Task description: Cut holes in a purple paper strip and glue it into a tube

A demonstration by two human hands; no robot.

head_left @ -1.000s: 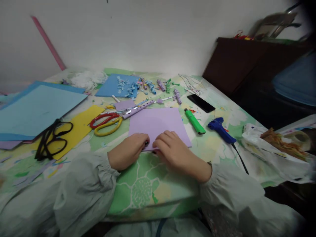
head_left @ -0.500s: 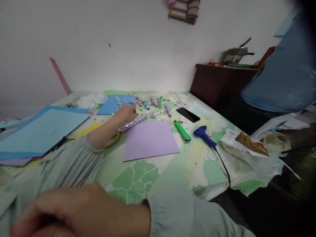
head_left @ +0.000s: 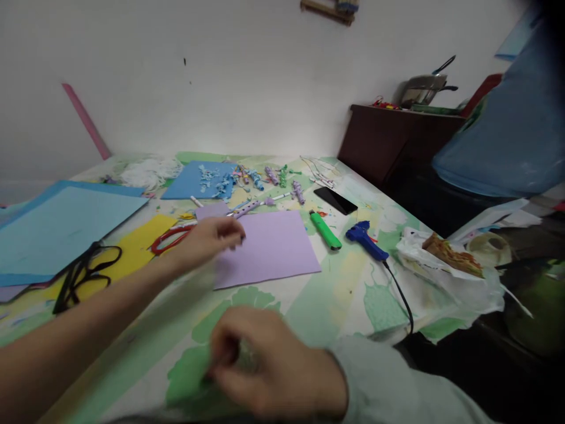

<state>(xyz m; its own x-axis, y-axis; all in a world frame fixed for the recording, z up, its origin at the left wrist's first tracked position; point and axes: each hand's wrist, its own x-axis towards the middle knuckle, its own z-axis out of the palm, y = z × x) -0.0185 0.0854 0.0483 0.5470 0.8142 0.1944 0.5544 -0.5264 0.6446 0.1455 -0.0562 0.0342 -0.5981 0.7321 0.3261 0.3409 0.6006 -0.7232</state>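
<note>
My left hand (head_left: 216,234) hovers over the left part of a light purple sheet (head_left: 273,247), its fingers loosely bent and apart, with nothing visible in them. The forearm behind it is bare. Nearer to me, my right hand (head_left: 269,362) is above the green-patterned tablecloth (head_left: 304,318), thumb and forefinger curled towards each other. Motion blurs its fingertips, so I cannot tell whether they hold anything. Beyond the sheet lies a purple dotted strip or stick (head_left: 247,208). A red looped handle (head_left: 170,237) shows beside my left wrist.
Right of the sheet are a green cutter (head_left: 325,231), a black phone (head_left: 335,200) and a corded blue glue gun (head_left: 366,240). Food in a white bag (head_left: 454,256) sits farther right. Blue sheets (head_left: 66,229), a yellow sheet (head_left: 145,235) and a black looped item (head_left: 86,277) lie left.
My left hand has drawn nearer, over the purple sheet's left part. My right hand has moved right and forward. The left forearm, sleeved before, now shows bare.
</note>
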